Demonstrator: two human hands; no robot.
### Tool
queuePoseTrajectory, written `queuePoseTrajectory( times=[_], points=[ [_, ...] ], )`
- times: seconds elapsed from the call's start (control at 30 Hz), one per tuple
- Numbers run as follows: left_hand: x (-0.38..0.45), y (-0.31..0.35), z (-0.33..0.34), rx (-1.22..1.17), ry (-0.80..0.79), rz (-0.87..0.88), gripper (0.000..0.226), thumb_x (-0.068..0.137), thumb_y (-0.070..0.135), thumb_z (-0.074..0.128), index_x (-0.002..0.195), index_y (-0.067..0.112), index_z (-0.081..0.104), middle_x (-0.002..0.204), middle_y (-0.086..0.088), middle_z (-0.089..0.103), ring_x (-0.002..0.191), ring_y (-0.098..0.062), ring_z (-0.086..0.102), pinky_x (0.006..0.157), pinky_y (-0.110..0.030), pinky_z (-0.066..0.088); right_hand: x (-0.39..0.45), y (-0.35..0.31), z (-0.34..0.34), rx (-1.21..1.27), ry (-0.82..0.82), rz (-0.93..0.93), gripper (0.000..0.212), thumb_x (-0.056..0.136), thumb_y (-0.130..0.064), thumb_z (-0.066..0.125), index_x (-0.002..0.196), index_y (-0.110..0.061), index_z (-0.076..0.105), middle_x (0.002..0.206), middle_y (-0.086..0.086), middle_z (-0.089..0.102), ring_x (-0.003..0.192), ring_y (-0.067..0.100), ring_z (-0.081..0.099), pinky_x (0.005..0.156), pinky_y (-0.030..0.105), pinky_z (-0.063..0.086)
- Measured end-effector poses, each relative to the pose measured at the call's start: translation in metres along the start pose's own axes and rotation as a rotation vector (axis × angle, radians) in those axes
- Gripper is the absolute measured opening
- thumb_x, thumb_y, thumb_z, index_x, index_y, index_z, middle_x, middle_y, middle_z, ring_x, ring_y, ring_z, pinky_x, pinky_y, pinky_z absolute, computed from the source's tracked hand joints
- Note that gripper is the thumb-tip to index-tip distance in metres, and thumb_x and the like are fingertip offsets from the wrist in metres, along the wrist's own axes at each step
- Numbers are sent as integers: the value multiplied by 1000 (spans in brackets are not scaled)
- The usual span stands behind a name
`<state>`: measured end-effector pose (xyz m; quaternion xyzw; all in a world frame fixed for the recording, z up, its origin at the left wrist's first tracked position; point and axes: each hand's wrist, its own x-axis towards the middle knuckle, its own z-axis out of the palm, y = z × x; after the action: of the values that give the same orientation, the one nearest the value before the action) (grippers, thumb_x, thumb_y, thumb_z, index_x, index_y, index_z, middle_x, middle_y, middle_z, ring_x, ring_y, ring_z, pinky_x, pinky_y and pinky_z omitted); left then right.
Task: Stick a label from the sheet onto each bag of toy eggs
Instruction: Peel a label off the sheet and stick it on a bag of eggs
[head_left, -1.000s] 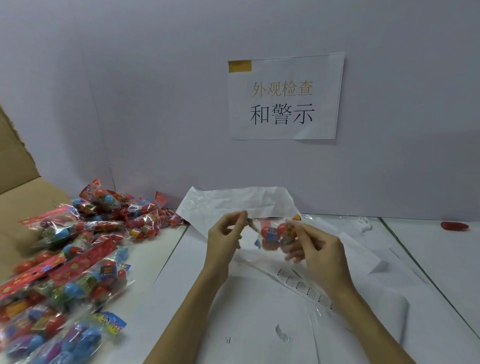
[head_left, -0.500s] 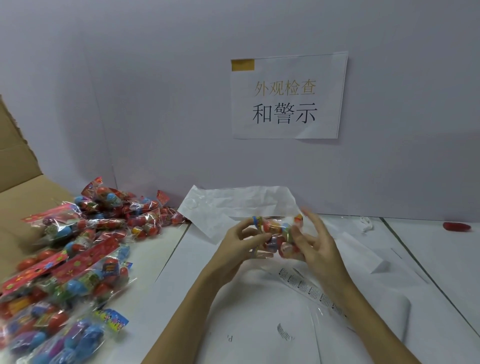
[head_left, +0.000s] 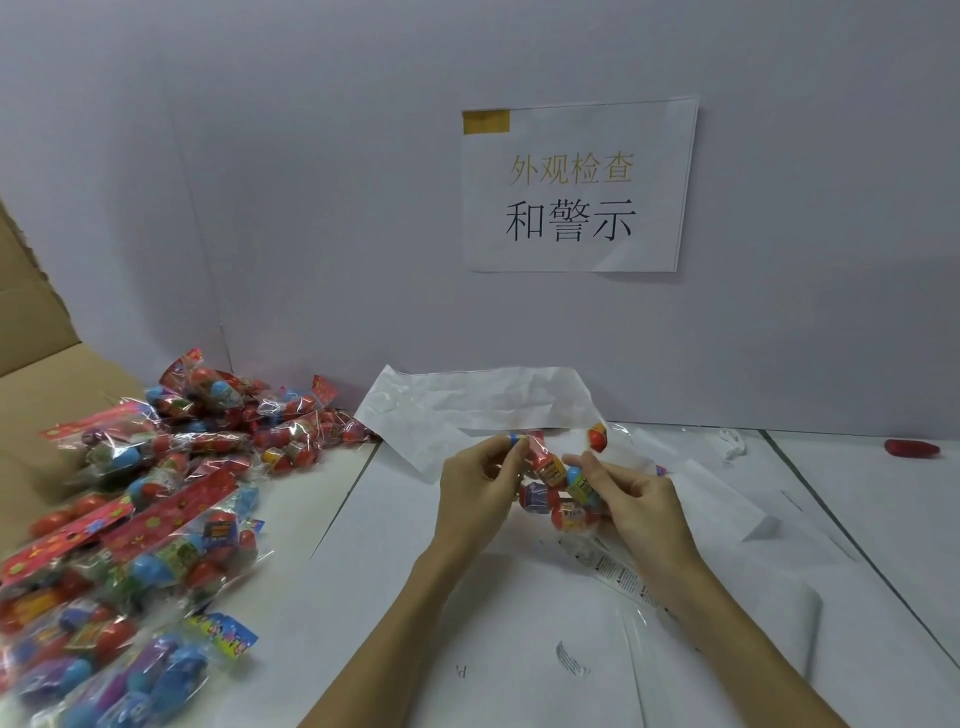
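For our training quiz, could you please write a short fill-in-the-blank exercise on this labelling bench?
1. Both hands, the left hand and the right hand, hold one ____ of toy eggs.
2. The pile of bags lies to the person's ____.
3. The paper sign hangs on the ____.
4. The small red object lies at the table's far ____.

Missing words: bag; left; wall; right

The eggs (head_left: 558, 491) are showing red, blue and yellow; the pile of bags (head_left: 156, 509) is showing red flowered tops; the sign (head_left: 576, 187) is showing black and gold letters.
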<state>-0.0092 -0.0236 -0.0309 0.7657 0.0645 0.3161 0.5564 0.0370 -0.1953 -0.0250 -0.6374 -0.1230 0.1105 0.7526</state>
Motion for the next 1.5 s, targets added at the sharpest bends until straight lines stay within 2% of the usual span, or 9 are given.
queuePoseTrajectory(
  times=[0.27, 0.47, 0.63, 0.77, 0.83, 0.93, 1.1, 1.33, 1.5],
  points=[
    [6, -2, -7, 57, 107, 48, 24, 102, 27, 63, 92, 11, 77, 65, 5, 64, 54, -8, 55, 53, -20, 45, -1, -5, -13, -16, -289, 50, 38, 94, -25, 71, 125, -3, 70, 111, 17, 78, 106, 35, 75, 91, 41, 60],
    [5, 6, -6, 68, 113, 78, 47, 99, 51, 51, 76, 15, 69, 60, 4, 56, 56, -9, 46, 53, -30, 41, -6, -13, -12, -95, -216, -112, 31, 92, -20, 74, 123, -20, 74, 108, 4, 80, 100, 22, 77, 82, 25, 59],
    [9, 13, -12, -335, -81, -518, 90, 86, 82, 26, 116, 11, 72, 110, -17, 75, 87, -32, 76, 63, -36, 62, -5, -12, -11, -155, -219, -269, 32, 84, -8, 83, 109, -28, 80, 133, -9, 69, 125, 6, 64, 102, 23, 52],
    [5, 13, -13, -510, -281, -517, 52, 92, 44, 71, 132, 11, 67, 116, -16, 77, 104, -33, 76, 82, -40, 64, -8, -8, -5, -244, -248, -278, 52, 96, 8, 65, 114, -39, 79, 129, -19, 70, 122, 2, 65, 92, 16, 55],
    [2, 9, -9, -459, -218, -411, 43, 88, 26, 79, 128, 14, 70, 111, -14, 78, 103, -30, 77, 84, -41, 64, -9, -4, -3, -163, -215, -242, 57, 104, -5, 58, 136, -53, 60, 119, -16, 75, 113, 6, 71, 83, 19, 59],
    [0, 8, -4, -395, -110, -338, 41, 79, 30, 87, 117, 21, 75, 102, -7, 79, 94, -26, 78, 80, -42, 65, -6, -5, -2, 29, -186, -57, 49, 97, -39, 58, 145, -31, 53, 117, 4, 78, 110, 19, 75, 83, 28, 62],
    [1, 11, -3, -398, -115, -361, 32, 79, 42, 85, 108, 28, 78, 98, -1, 79, 92, -21, 78, 73, -33, 64, -7, -3, -3, -23, -145, -41, 24, 101, -19, 64, 119, -9, 76, 107, 10, 80, 101, 23, 78, 76, 26, 63],
    [2, 11, -5, -381, 46, -316, 8, 88, 22, 82, 94, 17, 82, 95, -5, 80, 90, -22, 79, 69, -32, 65, -6, -6, -2, 93, -74, 60, 25, 103, -17, 61, 120, -7, 75, 108, 13, 80, 100, 26, 78, 72, 27, 63],
    [1, 8, -6, -384, 162, -253, 6, 89, 20, 81, 94, 18, 81, 92, 0, 79, 89, -18, 78, 68, -28, 64, -9, -4, 0, 56, -205, 109, 35, 96, -26, 70, 130, -17, 66, 115, 15, 78, 103, 36, 77, 89, 52, 63]
  ],
)
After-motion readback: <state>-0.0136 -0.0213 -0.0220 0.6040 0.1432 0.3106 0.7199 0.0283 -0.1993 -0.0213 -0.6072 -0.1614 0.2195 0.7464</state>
